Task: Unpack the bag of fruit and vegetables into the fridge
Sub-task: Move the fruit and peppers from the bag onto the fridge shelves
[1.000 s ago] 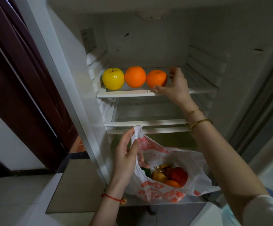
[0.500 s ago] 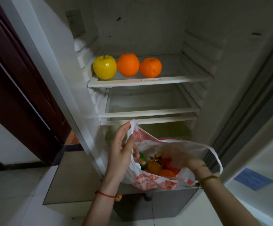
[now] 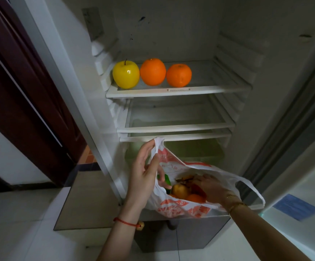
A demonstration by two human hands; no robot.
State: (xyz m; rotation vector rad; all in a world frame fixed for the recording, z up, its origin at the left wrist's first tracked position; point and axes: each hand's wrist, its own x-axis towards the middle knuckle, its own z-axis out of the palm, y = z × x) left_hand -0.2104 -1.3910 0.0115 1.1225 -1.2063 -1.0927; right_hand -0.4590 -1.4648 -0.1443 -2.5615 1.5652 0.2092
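A white plastic bag with orange print (image 3: 181,208) rests on the ledge at the fridge's lower front. My left hand (image 3: 145,172) pinches the bag's left handle and holds the mouth up. My right hand (image 3: 209,187) is down inside the bag among the produce; whether it grips anything cannot be told. Inside I see a yellowish fruit (image 3: 180,191), an orange one (image 3: 195,197), something red and a green piece (image 3: 166,178). On the top shelf (image 3: 209,89) stand a yellow apple (image 3: 126,74) and two oranges (image 3: 153,71), (image 3: 179,75) in a row.
Two lower glass shelves (image 3: 177,127) are bare. A crisper drawer (image 3: 190,149) sits behind the bag. The fridge's left wall edge (image 3: 62,76) and a dark wooden door (image 3: 21,87) stand at the left. The open fridge door (image 3: 303,129) lies to the right.
My right hand left the second orange on the top shelf and dropped down into the bag. My left hand has kept its hold on the bag handle.
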